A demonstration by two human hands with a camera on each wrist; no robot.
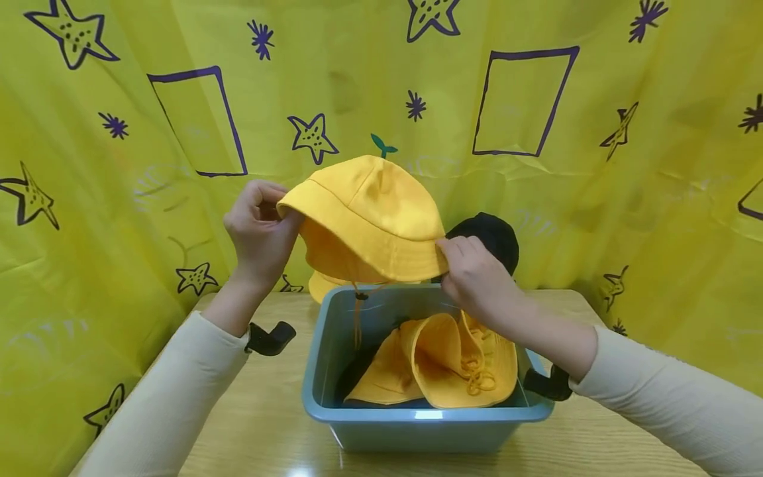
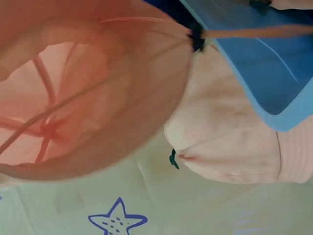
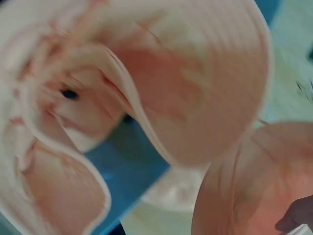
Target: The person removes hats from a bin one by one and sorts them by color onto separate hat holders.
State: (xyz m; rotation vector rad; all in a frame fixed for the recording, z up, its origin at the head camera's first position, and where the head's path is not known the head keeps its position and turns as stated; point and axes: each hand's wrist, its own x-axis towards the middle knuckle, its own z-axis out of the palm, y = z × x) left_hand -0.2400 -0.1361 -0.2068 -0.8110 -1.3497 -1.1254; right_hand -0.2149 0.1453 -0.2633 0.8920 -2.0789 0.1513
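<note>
A yellow bucket hat (image 1: 387, 205) with a green sprout (image 1: 383, 146) on its crown is held up above the bin. My left hand (image 1: 262, 228) pinches its brim at the left, and my right hand (image 1: 477, 271) grips the brim at the right. From the hat hangs a chin cord with a dark stopper (image 1: 360, 296). The left wrist view looks into the hat's hollow underside (image 2: 98, 132). Below, a blue-grey plastic bin (image 1: 417, 434) holds several yellow hats (image 1: 438, 364), folded and overlapping, with cords among them. Something dark lies partly hidden beneath those hats.
Behind the bin sits another sprout-topped hat (image 2: 225, 142), mostly covered in the head view. A black rounded item (image 1: 491, 238) stands behind my right hand. The bin rests on a wooden table (image 1: 262, 404), backed by a yellow curtain (image 1: 369, 79) with drawn stars.
</note>
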